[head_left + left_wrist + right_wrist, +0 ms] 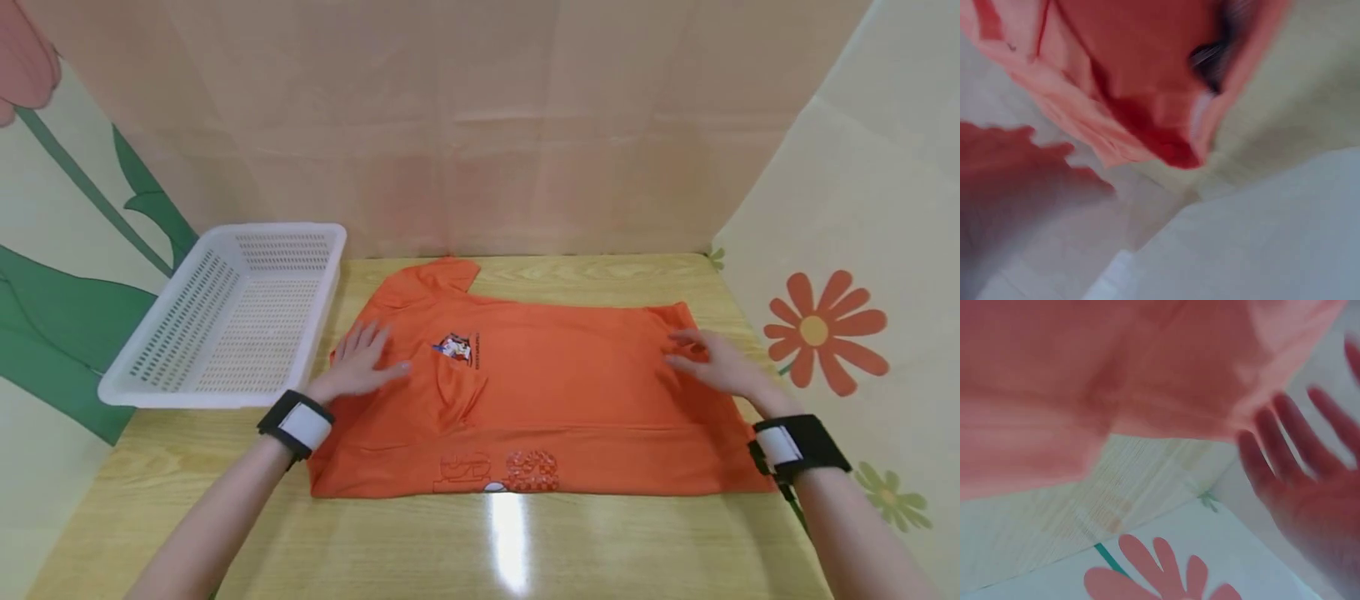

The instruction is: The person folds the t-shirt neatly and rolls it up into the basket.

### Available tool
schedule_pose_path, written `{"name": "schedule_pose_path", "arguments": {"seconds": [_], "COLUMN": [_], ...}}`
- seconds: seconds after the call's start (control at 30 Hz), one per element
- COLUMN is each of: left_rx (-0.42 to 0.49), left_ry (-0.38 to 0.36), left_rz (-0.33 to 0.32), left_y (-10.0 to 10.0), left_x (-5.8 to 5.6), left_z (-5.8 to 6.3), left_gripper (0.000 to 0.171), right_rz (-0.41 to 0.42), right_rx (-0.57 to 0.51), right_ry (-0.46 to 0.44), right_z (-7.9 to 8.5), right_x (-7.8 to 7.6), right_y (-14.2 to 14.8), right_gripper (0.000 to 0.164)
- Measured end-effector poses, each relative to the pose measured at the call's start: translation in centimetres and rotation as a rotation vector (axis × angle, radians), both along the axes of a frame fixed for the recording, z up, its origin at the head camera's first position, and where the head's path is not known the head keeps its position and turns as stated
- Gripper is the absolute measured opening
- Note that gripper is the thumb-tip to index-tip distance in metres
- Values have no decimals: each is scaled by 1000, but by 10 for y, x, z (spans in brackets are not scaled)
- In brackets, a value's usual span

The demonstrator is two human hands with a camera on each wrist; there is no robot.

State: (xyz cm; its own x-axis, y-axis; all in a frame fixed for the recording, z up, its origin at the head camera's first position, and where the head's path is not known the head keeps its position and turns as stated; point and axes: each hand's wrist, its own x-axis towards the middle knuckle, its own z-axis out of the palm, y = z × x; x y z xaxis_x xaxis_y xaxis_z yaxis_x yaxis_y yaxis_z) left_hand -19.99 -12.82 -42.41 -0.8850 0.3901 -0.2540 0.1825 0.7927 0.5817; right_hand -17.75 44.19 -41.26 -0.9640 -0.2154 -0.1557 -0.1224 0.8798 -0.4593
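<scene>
An orange T-shirt [570,367] lies spread on the table, its lower part turned up into a long strip [637,458] along the near side. One sleeve [442,279] sticks out at the far left, and a small printed logo [457,348] shows left of the middle. Over the shirt's left end is my left hand [358,365], fingers spread and holding nothing; the left wrist view is blurred. My right hand [712,364] is at the shirt's right edge with its fingers extended. In the right wrist view, that hand [1310,494] shows its fingers apart, close beside the orange cloth [1166,375].
A white plastic basket [225,333] with slotted walls stands left of the shirt, close to my left forearm. The wood-grain table [405,542] ends at a pinkish backdrop [480,150]. A flower-patterned panel [862,208] borders the right side.
</scene>
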Motion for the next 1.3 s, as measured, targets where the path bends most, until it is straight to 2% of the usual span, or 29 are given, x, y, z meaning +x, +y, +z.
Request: {"name": "schedule_pose_path", "arguments": {"seconds": [0.07, 0.13, 0.2, 0.3, 0.37, 0.47, 0.67, 0.8, 0.93, 1.03, 1.17, 1.3], "left_rx": [-21, -20, -36, -63, -83, -62, 5, 65, 143, 186, 201, 188], "left_ry": [4, 16, 29, 68, 88, 139, 277, 285, 260, 271, 317, 330], "left_rz": [82, 156, 208, 264, 291, 321, 270, 302, 386, 429, 450, 460], "left_y": [8, 15, 20, 23, 23, 23, 21, 21, 20, 17, 15, 15], "left_x": [-17, -33, -49, -70, -83, -102, -129, -138, -140, -137, -134, -132], "left_z": [0, -3, -7, -15, -21, -30, -45, -47, -44, -40, -34, -33], "left_gripper": [83, 77, 71, 62, 56, 48, 35, 29, 26, 25, 24, 23], "right_rz": [-74, -152, -220, -268, -286, -313, -319, -349, -448, -539, -609, -571], "right_rx": [8, 24, 61, 127, 155, 150, 116, 51, -43, -97, -60, 4], "right_ry": [96, 153, 162, 114, 70, 19, -31, -24, 43, 101, 209, 256], "right_z": [-5, -10, -15, -19, -22, -24, -21, -19, -18, -19, -18, -21], "right_x": [-19, -35, -48, -66, -77, -89, -104, -109, -110, -107, -103, -103], "right_y": [8, 14, 20, 25, 27, 28, 27, 26, 30, 35, 38, 35], "right_gripper": [44, 40, 43, 51, 55, 57, 50, 42, 39, 41, 38, 35]}}
